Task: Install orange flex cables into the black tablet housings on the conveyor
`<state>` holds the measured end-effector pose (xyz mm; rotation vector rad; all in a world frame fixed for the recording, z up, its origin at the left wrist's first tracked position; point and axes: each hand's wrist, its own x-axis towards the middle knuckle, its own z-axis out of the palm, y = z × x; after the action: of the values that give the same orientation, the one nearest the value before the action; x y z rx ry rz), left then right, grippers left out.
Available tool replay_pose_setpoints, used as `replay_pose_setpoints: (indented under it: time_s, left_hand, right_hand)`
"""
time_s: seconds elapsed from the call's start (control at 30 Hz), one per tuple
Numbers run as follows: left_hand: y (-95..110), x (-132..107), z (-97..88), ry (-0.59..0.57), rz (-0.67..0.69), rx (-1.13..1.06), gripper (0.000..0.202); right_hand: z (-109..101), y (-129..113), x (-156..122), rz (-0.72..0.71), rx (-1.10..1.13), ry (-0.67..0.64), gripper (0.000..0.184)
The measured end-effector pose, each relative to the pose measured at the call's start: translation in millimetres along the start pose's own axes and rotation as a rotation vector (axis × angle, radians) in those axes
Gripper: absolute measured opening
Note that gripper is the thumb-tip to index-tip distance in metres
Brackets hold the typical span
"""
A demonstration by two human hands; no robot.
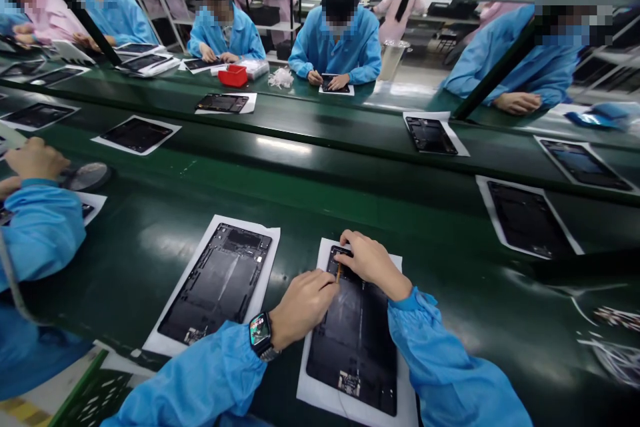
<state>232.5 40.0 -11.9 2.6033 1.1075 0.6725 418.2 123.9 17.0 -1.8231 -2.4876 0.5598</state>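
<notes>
In front of me lies a black tablet housing (353,340) on a white sheet (407,407), with a small circuit board (349,383) at its near end. My left hand (305,307), with a watch on its wrist, is closed over the housing's left side, its fingertips at a thin orange strip (339,271), apparently pinched there. Over the far end bends my right hand (373,261), fingers apart; one fingertip touches down close to the strip's upper end, another is by the top edge. To the left, a second tablet housing (215,287) rests on its own white sheet.
More housings on sheets, like this one (530,217), lie along the green bench (280,180). A co-worker's hand (37,159) is at the left. Across the line sit several people in blue, near a red bin (233,75). White cables (613,353) lie at the right.
</notes>
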Motion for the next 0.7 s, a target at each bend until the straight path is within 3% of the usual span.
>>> replay_pose_setpoints:
  time_s: [0.23,0.7]
  left_hand:
    - [-2.2,-2.5,2.8,0.076,0.039,-0.085,0.021]
    - [0.5,-3.2,-0.3,-0.019,0.12,0.025,0.021]
  right_hand:
    - [6.2,1.9,-3.9,0.038,0.043,0.04,0.021]
    - [8.1,13.9,-4.4,-0.018,0.15,0.063,0.025]
